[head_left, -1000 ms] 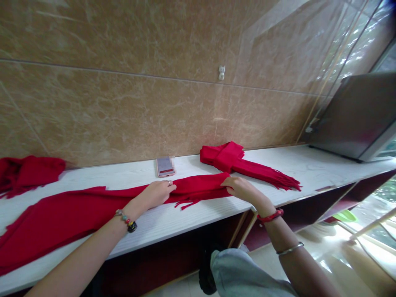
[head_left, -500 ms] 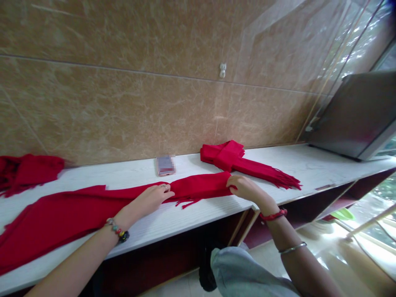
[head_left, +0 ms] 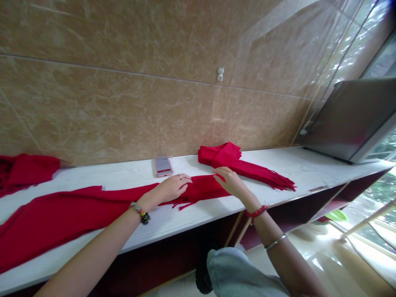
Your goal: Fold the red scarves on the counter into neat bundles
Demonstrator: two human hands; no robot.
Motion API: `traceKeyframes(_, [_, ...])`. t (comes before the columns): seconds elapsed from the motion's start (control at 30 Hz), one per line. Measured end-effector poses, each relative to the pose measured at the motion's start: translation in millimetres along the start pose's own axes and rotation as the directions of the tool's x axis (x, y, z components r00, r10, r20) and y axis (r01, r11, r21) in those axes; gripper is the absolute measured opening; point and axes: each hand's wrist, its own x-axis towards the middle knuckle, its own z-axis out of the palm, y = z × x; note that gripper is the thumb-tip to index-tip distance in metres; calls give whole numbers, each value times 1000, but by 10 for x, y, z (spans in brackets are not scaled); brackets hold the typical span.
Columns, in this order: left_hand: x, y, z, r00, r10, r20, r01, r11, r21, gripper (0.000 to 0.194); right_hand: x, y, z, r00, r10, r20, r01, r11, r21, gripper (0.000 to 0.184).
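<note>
A long red scarf [head_left: 71, 210] lies lengthwise along the white countertop, with a narrow folded stretch toward the right and some fringe hanging from its near edge. On that folded stretch rests my left hand [head_left: 173, 189], fingers stretched out over the cloth. My right hand [head_left: 230, 181] is at the right end of the same scarf, its fingers extended and apart, touching the fabric from above. Just behind that end, a second red scarf [head_left: 222, 152] sits folded and crossed over itself, its fringed tail pointing right.
Behind my left hand a phone [head_left: 163, 167] lies near the wall. More red fabric [head_left: 27, 171] is bunched at the far left. A grey metal box-like appliance [head_left: 355, 119] stands at the right end of the countertop [head_left: 272, 159]. Open shelves [head_left: 297, 206] are underneath.
My left hand has slid right along the scarf and its fingers have straightened. My right hand has let go of the scarf's end and moved slightly left over it.
</note>
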Motion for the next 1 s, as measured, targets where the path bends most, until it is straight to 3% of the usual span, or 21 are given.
traceKeyframes(0.07, [131,20,194,998,-64,-29,64,998,-4,40,35,-57,172,998,20,55,-16,997,-71,36])
traceKeyframes(0.2, [137,16,493,987,-113,111,110,993,30,50,-44,-28,417,964,45,264,23,969,-247,41])
traceKeyframes(0.43, [31,39,473,969,-157,192,153,988,36,53,-306,451,395,917,130,378,-4,949,-315,34])
traceKeyframes(0.53, [39,48,472,970,-156,185,152,988,36,52,-349,594,315,930,211,302,-116,945,-305,34])
traceKeyframes(0.63, [37,41,501,975,-159,159,155,987,36,51,-253,481,250,947,276,164,-220,930,-295,43])
traceKeyframes(0.73, [26,32,529,976,-167,139,164,986,30,51,-111,174,268,973,116,200,-80,980,-181,46])
traceKeyframes(0.83, [12,25,539,977,-174,125,173,985,21,51,-68,-63,333,939,-18,344,66,990,-127,44])
traceKeyframes(0.9, [5,23,536,975,-183,127,182,983,15,51,-107,-85,347,913,-34,407,119,975,-186,40])
traceKeyframes(1.0, [-1,23,530,971,-195,135,197,980,-1,51,-219,60,287,879,36,475,134,938,-318,38])
